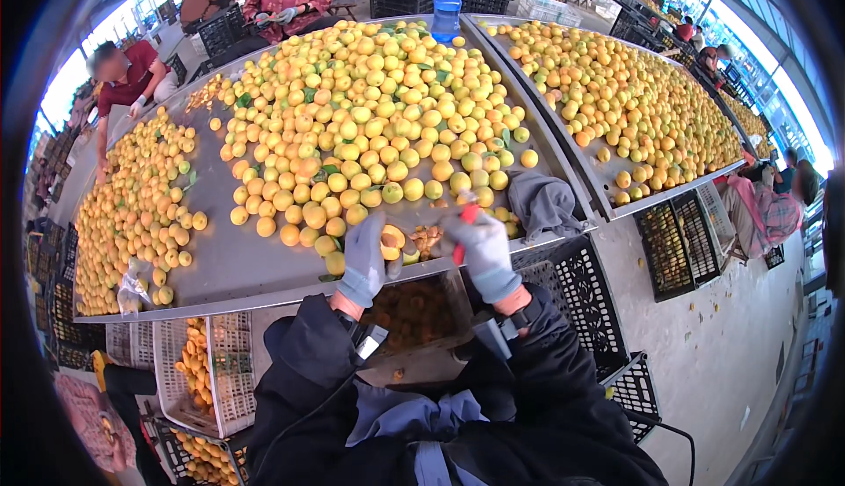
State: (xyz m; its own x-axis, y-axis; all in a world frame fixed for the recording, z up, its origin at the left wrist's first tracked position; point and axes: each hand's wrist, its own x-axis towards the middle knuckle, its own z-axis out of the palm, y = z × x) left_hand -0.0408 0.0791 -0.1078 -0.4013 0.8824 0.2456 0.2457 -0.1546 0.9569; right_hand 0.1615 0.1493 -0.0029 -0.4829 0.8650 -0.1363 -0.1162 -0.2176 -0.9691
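Observation:
My left hand (361,259), in a grey and white glove, is closed round a cut apricot (393,238) at the table's near edge. My right hand (487,246), gloved too, grips a small tool with a red handle (467,218); its tip is blurred, so its exact kind is unclear. Between the hands, a small heap of brownish-orange apricot pieces or pits (426,239) lies on the metal table (238,266). Just beyond spreads a big pile of whole yellow-orange apricots (352,125) with some green leaves. The tool and the held apricot are apart.
A grey cloth (540,202) lies right of my right hand. A blue bottle (446,11) stands at the far edge. Below are a crate of fruit (458,303), a black crate (585,305) and a white crate (233,363). A person (132,77) reaches in from the left.

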